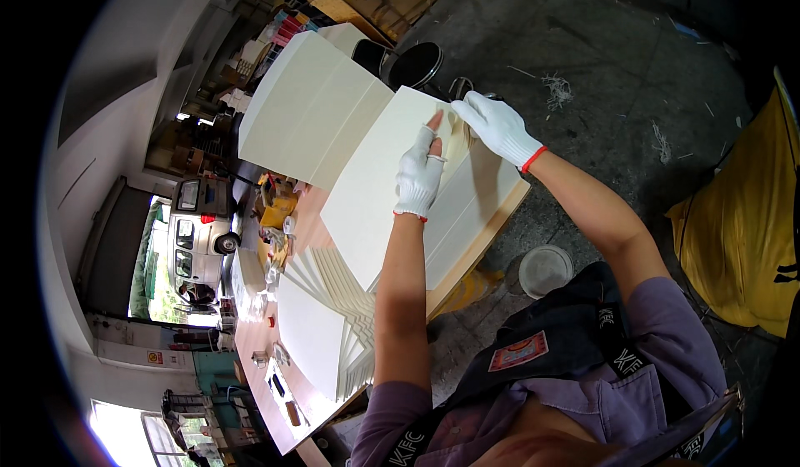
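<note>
A large white sheet (364, 198) of paper or thin card lies tilted over a stack of similar sheets (477, 210) at the table's near right corner. My left hand (419, 177), in a white knit glove with some fingertips bare, rests on this sheet with its fingers stretched out. At the sheet's far right edge, my right hand (500, 127), in a white glove with a red cuff, has its fingers closed on the curled edge. Its fingertips are partly hidden. Fanned white sheets (310, 327) lie left of my left forearm.
Another tall stack of pale sheets (312, 104) stands beyond. On the wooden table (258, 346) lie a knife-like tool (292, 413) and small clutter. A round black stool (415, 65), a white bucket (546, 270) and a yellow cloth-like cover (742, 225) stand around. Paper shreds (557, 90) litter the floor.
</note>
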Available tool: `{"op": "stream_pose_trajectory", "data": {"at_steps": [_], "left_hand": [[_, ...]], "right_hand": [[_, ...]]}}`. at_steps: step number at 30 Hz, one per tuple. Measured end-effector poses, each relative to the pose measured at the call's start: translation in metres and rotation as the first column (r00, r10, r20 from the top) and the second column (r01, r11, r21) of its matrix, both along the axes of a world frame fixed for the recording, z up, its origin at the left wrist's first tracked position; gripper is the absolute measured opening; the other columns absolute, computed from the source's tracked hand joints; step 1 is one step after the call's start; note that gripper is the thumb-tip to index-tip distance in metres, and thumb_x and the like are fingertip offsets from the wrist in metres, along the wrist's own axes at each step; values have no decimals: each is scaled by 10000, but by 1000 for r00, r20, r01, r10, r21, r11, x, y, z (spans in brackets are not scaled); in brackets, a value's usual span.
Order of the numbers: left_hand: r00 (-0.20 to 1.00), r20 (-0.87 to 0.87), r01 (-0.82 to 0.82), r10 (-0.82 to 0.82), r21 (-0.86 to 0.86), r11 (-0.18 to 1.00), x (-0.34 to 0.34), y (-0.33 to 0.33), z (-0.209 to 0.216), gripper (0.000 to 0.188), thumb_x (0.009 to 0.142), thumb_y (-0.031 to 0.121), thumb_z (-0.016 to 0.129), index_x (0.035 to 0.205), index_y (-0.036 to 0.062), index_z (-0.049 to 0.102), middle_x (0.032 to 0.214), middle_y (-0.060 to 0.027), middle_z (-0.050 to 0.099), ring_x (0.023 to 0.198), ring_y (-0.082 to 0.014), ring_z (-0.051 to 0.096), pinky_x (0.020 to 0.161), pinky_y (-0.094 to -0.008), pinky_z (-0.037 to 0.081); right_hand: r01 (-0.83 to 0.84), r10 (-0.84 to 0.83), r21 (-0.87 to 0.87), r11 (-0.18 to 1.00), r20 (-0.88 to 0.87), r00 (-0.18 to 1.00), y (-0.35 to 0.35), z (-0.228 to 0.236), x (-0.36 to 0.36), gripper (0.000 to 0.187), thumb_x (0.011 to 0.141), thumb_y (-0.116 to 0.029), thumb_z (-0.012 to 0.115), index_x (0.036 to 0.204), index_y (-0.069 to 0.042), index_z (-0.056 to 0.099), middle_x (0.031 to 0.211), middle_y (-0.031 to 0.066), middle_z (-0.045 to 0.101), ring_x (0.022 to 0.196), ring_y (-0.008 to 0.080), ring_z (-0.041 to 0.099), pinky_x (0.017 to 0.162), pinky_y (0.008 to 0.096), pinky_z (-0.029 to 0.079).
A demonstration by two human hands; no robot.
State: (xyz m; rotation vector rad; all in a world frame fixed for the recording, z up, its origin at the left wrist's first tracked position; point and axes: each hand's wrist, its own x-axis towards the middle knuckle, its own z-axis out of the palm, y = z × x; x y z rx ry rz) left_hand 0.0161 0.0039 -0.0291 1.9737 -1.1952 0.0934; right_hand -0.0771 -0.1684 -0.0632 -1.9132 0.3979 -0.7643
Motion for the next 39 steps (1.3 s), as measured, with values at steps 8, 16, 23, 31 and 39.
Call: {"op": "stream_pose_trajectory", "data": {"at_steps": [8,16,23,31,39], "left_hand": [[999,-50,-7,22,277,961,-7,-3,9,302,1015,131,684,1314,90,698,768,28,562,697,-71,515,644,-263,451],[1000,11,-27,26,90,996,-2,0,2,269,1040,160,629,1295,187,711,995,-149,750,903,-266,714,840,-366,549],[990,-66,-91,125,377,922,-14,-5,19,310,964,197,753,1273,203,725,991,-146,745,858,-261,713,806,-363,550],[998,-63,8,4,183,983,-1,-1,2,362,942,135,777,1300,130,717,693,38,461,647,-80,434,614,-291,430],[991,131,-9,-22,232,973,-18,-1,12,446,912,111,736,1352,173,695,969,-83,707,849,-228,686,802,-354,561]], "right_hand": [[56,-56,-6,998,77,995,-3,-15,5,564,1087,-566,449,921,-45,592,780,146,608,760,355,625,725,462,456],[26,-26,-18,1000,-1,1000,2,-6,2,526,1079,-552,478,969,-52,600,855,163,670,859,372,683,767,479,482],[57,-57,1,998,26,998,-2,-17,6,515,1079,-544,486,1011,-50,613,889,182,677,884,406,672,781,491,482],[32,-33,36,999,36,999,0,-12,5,512,1081,-540,486,1001,-49,607,871,185,668,868,401,669,773,487,475],[77,-77,-1,997,54,996,-4,-8,-6,547,1062,-584,493,1004,-54,620,870,177,674,871,389,677,779,477,475]]}}
